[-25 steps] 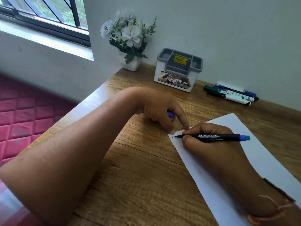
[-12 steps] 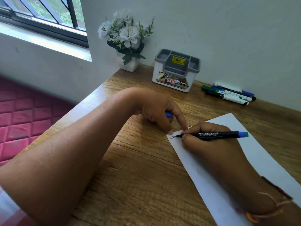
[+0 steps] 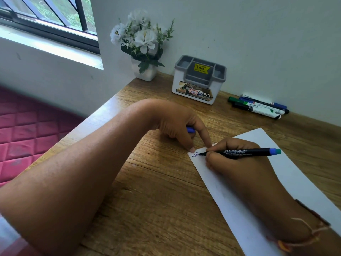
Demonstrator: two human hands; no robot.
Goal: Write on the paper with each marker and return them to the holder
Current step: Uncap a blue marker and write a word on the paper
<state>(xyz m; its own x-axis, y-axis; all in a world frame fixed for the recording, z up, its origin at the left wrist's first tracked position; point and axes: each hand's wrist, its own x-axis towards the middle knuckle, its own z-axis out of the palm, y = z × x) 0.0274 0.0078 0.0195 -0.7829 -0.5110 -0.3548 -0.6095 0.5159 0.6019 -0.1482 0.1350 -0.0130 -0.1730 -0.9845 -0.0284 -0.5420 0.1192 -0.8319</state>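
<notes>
My right hand (image 3: 238, 163) grips a black fine marker (image 3: 245, 152) with a blue end, its tip touching the top left corner of the white paper (image 3: 299, 182). A few blue letters are written there. My left hand (image 3: 177, 124) presses two fingertips on that corner of the paper and keeps a blue cap (image 3: 191, 129) tucked in its palm. The grey and white holder (image 3: 200, 80) stands empty at the back by the wall. Three more markers (image 3: 258, 106) lie side by side to the right of the holder.
A white pot of white flowers (image 3: 143, 52) stands in the back left corner of the wooden desk (image 3: 156, 200). The desk's left edge drops to a red quilted surface (image 3: 27, 130). A window (image 3: 46, 15) is at the upper left.
The marker tip has moved slightly right along the paper's top corner and more blue letters have appeared. My left hand has stayed pressed on the corner.
</notes>
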